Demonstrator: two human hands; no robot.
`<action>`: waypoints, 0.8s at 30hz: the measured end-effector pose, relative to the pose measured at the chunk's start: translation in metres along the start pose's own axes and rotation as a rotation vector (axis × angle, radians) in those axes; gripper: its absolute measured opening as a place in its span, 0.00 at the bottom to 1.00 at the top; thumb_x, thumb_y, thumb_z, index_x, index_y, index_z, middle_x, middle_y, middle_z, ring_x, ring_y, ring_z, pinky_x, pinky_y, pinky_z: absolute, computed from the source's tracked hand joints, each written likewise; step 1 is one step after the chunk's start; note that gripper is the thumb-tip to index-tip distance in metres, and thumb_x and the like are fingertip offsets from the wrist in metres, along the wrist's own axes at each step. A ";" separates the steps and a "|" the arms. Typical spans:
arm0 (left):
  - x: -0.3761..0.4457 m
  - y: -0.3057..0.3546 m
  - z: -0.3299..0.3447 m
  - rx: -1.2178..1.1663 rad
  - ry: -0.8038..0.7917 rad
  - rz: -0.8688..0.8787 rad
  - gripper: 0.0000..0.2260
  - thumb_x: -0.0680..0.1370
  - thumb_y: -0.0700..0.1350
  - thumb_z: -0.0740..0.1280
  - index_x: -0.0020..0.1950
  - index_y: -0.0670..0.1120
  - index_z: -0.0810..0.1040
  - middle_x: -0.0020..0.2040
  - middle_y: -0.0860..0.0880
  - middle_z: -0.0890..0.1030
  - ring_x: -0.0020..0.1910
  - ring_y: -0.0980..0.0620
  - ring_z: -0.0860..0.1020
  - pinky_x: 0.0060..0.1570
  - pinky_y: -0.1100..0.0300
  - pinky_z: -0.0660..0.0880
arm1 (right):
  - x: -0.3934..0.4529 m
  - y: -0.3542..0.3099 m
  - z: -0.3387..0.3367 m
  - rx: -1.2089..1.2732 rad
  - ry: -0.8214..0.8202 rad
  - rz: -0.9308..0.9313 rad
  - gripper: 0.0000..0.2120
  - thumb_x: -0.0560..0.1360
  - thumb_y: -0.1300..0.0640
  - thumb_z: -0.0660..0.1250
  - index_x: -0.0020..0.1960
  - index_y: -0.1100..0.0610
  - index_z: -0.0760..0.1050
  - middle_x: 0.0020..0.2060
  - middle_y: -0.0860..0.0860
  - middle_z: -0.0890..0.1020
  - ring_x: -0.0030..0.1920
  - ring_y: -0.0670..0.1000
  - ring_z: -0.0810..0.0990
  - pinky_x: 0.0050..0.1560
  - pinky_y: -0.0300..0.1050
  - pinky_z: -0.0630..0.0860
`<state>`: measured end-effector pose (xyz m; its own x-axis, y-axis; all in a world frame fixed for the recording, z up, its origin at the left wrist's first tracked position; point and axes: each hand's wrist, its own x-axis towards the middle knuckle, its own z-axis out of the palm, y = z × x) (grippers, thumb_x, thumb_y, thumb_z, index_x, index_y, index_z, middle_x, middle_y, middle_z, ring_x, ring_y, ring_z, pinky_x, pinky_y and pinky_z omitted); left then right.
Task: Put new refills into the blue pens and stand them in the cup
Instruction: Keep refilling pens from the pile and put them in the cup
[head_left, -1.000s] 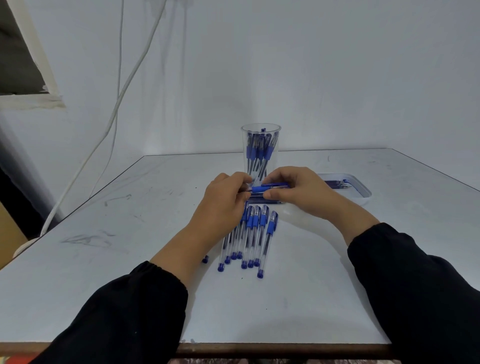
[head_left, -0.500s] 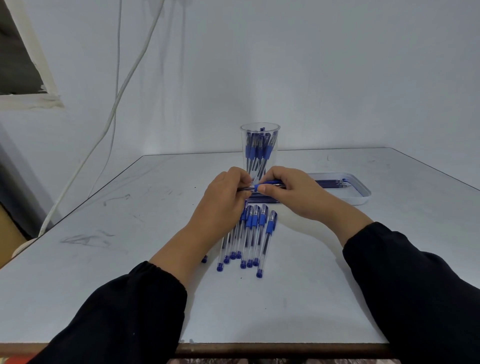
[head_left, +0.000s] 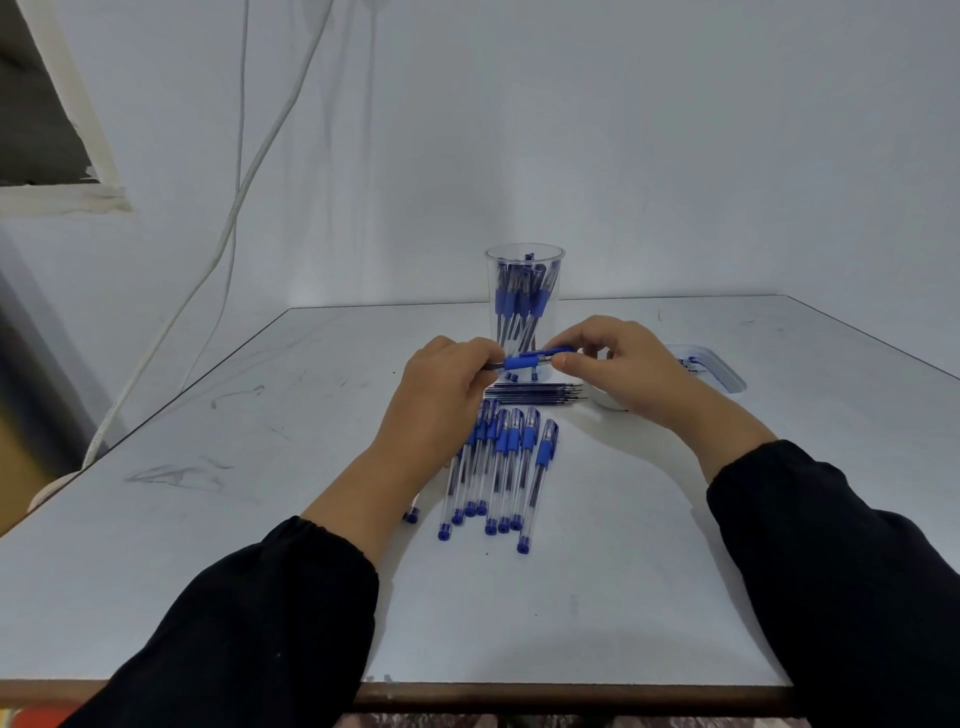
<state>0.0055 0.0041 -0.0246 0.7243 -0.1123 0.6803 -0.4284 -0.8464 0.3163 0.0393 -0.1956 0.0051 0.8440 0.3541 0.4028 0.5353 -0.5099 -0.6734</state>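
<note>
While left hand (head_left: 441, 384) fingers pinch refill (head_left: 493, 366), right hand (head_left: 618, 364) fingers grip pen (head_left: 537, 357).

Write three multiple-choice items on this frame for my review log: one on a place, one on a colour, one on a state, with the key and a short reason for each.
1. Where does the clear cup stand?
A. beyond both hands, toward the wall
B. at the near table edge
C. on the floor

2. What colour are the grips of the loose pens lying on the table?
A. red
B. blue
C. green

3. What is happening with the pen raised above the table?
A. it lies untouched
B. one hand alone holds it
C. both hands hold it, one at each end

Key: 1 A, the cup rises behind the left hand and the right hand. 2 B, every grip in the row is blue. 3 C, fingers of each hand pinch an end.
</note>
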 end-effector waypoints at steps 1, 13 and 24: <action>0.000 0.000 0.000 0.004 -0.004 -0.006 0.08 0.79 0.41 0.63 0.55 0.48 0.78 0.45 0.48 0.78 0.46 0.51 0.73 0.45 0.58 0.72 | 0.000 0.000 0.000 0.005 0.002 0.000 0.08 0.76 0.55 0.67 0.45 0.41 0.78 0.41 0.41 0.78 0.41 0.42 0.73 0.40 0.37 0.65; 0.002 -0.009 -0.005 0.026 -0.028 -0.162 0.11 0.79 0.47 0.63 0.60 0.49 0.76 0.48 0.51 0.80 0.47 0.53 0.73 0.47 0.61 0.69 | 0.006 0.006 -0.012 0.497 0.270 0.090 0.07 0.76 0.65 0.67 0.49 0.54 0.80 0.41 0.53 0.84 0.40 0.48 0.84 0.45 0.43 0.79; 0.062 -0.023 -0.002 -0.004 -0.112 -0.263 0.32 0.74 0.60 0.66 0.73 0.50 0.62 0.68 0.47 0.70 0.67 0.48 0.66 0.64 0.50 0.66 | 0.058 -0.023 -0.055 0.544 0.776 -0.026 0.07 0.77 0.64 0.63 0.52 0.54 0.76 0.44 0.49 0.79 0.43 0.49 0.84 0.50 0.44 0.81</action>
<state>0.0589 0.0175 0.0122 0.8659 0.0536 0.4973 -0.2200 -0.8521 0.4749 0.0781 -0.2063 0.0779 0.7235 -0.3597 0.5892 0.6303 -0.0041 -0.7764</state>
